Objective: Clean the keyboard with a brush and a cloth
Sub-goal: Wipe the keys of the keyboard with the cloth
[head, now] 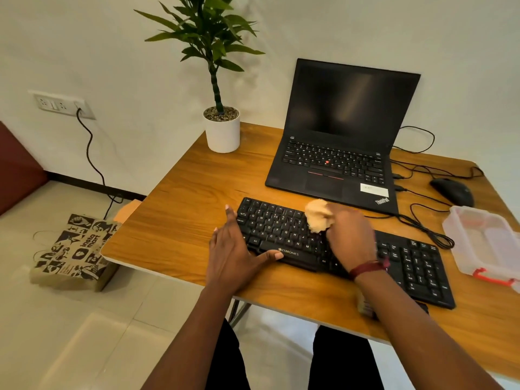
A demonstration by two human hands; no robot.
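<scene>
Zebronics keyboard (281,229), rigid, probably light and slide-prone, on wooden table (191,209): left hand (236,249), fingers straight, braces its left end; right hand (351,237) clutches soft bunched cloth (317,215) on the keys.

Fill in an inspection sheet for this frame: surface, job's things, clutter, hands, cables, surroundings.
Surface: wooden table.
Job's things: black keyboard flat near the front edge; beige cloth bunched on its keys; brush not made out.
Clutter: open laptop, mouse, plastic box, potted plant.
Hands: left hand open, steadying the keyboard's left end; right hand grips the cloth.
Cables: black cables loop right of the laptop; one hangs from a wall socket.
Surroundings: paper bag on the tiled floor.
</scene>
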